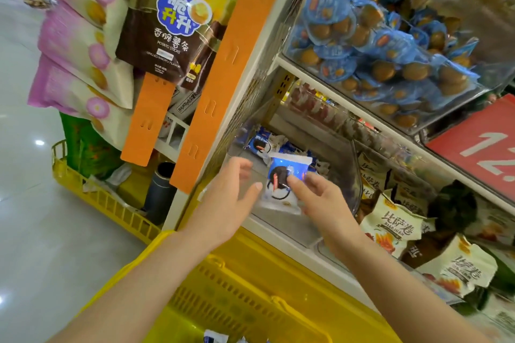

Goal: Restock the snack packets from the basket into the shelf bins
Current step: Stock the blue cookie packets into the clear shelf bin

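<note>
My right hand (320,198) pinches a blue and white snack packet (281,184) with a dark round biscuit printed on it, held over the front of a clear shelf bin (328,220). Several packets of the same kind (262,145) lie at the back of that bin. My left hand (231,198) hovers open just left of the held packet, fingers spread. The yellow basket (250,287) sits below my arms, with a packet corner (214,337) showing at the bottom edge.
A bin of blue-wrapped round snacks (384,44) fills the shelf above. Cream snack bags (395,225) fill the bin to the right. Orange strips (211,97) with hanging potato-stick bags (172,25) stand left. A second yellow basket (92,192) sits on the floor.
</note>
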Demonstrator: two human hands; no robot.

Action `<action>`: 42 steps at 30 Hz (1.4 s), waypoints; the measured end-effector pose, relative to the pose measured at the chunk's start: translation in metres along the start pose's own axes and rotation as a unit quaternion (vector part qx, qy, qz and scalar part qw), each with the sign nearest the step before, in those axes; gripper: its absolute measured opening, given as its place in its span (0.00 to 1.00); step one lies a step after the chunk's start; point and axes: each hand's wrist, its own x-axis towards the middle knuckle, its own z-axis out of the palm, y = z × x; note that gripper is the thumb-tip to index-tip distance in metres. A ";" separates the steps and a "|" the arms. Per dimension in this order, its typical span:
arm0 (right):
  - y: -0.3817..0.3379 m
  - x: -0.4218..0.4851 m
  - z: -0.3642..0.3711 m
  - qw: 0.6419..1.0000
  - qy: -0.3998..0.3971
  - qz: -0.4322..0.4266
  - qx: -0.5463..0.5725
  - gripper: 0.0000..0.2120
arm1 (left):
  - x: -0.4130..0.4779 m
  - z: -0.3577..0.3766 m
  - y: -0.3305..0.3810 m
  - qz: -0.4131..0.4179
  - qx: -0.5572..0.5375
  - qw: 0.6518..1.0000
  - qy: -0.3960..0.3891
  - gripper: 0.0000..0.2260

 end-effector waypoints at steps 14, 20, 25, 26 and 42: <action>0.026 0.175 0.005 0.942 0.038 -0.068 -0.327 0.19 | 0.061 -0.004 -0.033 0.286 0.326 0.900 -0.033 0.15; 0.043 0.212 0.035 0.921 -0.021 -0.111 -0.373 0.20 | 0.065 -0.010 -0.043 0.335 0.321 0.885 -0.047 0.14; 0.048 0.222 0.047 0.913 -0.015 -0.139 -0.383 0.17 | 0.067 -0.009 -0.048 0.341 0.318 0.883 -0.047 0.12; 0.049 0.223 0.049 0.908 -0.014 -0.146 -0.393 0.17 | 0.067 -0.009 -0.048 0.340 0.319 0.884 -0.046 0.12; 0.028 0.071 0.004 0.937 -0.026 -0.178 -0.300 0.15 | 0.049 0.000 -0.034 0.243 0.379 0.891 -0.061 0.11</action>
